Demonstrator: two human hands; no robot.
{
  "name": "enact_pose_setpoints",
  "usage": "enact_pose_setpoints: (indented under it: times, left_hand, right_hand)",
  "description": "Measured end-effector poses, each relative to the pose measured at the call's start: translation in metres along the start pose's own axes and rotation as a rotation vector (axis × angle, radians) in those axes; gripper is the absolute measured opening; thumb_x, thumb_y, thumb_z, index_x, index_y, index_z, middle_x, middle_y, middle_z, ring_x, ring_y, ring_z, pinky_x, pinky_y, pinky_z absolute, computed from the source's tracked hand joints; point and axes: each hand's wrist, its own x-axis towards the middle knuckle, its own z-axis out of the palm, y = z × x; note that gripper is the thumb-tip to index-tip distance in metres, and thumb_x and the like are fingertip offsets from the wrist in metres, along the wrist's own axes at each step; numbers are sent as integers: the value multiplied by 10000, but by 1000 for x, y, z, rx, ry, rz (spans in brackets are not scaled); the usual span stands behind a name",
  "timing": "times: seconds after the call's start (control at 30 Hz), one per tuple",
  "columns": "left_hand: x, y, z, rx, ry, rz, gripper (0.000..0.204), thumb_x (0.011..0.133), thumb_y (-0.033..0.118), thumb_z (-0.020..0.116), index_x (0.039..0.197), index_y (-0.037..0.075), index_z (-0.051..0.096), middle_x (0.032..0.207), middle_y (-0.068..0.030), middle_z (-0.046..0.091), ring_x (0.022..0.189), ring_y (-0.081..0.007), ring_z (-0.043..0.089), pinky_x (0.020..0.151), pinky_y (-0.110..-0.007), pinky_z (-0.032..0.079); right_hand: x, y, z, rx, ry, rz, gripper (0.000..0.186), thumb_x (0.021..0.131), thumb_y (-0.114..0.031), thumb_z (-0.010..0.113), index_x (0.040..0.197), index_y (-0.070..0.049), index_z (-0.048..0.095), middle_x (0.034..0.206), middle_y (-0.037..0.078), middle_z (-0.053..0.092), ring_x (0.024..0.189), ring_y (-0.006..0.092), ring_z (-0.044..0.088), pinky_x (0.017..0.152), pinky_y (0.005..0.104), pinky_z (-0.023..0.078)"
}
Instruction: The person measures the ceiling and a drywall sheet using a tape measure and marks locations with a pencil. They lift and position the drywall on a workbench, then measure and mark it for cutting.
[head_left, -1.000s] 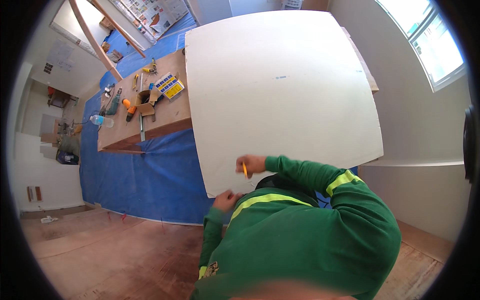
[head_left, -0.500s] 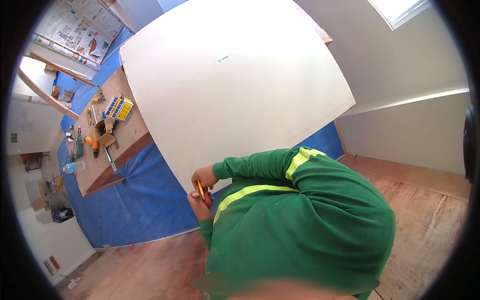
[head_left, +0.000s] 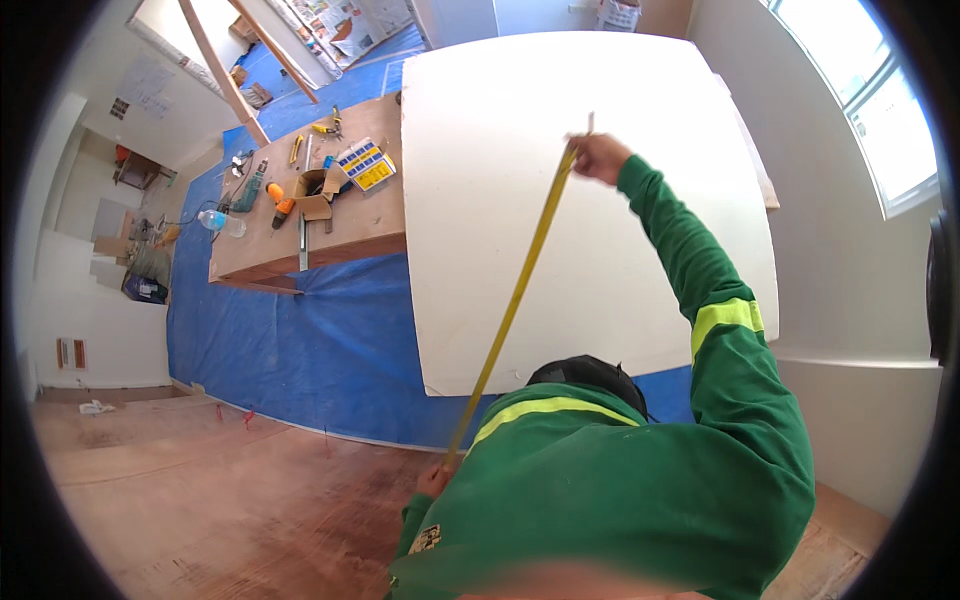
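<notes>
A yellow tape measure blade (head_left: 511, 308) stretches slantwise over the large white board (head_left: 640, 270). Its upper end is pinched in the fingers of my right hand (head_left: 600, 158), which is over the far part of the board with the arm stretched out. A thin, pale stick-like thing (head_left: 590, 122) juts up from that hand; its kind is unclear. Low down, beside my body, my left hand (head_left: 434, 480) is closed at the blade's lower end. My sleeve and body partly hide it, and the tape's case cannot be made out there.
Left of the board, a wooden bench (head_left: 350, 235) bears an orange-and-black drill (head_left: 281, 204), a yellow-and-blue box (head_left: 367, 165), an open cardboard box (head_left: 315, 195), pliers and a plastic bottle (head_left: 222, 223). Blue sheeting (head_left: 330, 350) covers floor beneath. A window (head_left: 870, 90) is at far right.
The tape blade is now drawn out between my hands, which were together before. My right hand has moved up and right over the board, my left hand down. The view has shifted.
</notes>
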Motion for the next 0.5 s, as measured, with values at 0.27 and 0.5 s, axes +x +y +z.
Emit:
enact_pose_setpoints:
  times: [0.27, 0.5]
  left_hand:
    - [41, -16, 47, -274, -167, 46, 404, 1055, 470, 543, 1030, 105, 716, 858, -52, 660, 858, -172, 641, 716, -418, 504]
    - [194, 157, 19, -740, -37, -198, 395, 1044, 458, 580, 1005, 72, 657, 778, -81, 641, 642, -232, 674, 532, -403, 593]
  right_hand:
    - [31, 76, 13, 314, 276, -196, 648, 1012, -441, 653, 1385, 61, 481, 1299, 250, 612, 1138, 355, 648, 925, 536, 593]
    - [-95, 277, -10, -53, 123, 238, 559, 1009, -452, 647, 1369, -38, 544, 1155, 130, 688, 980, 245, 671, 840, 455, 575]
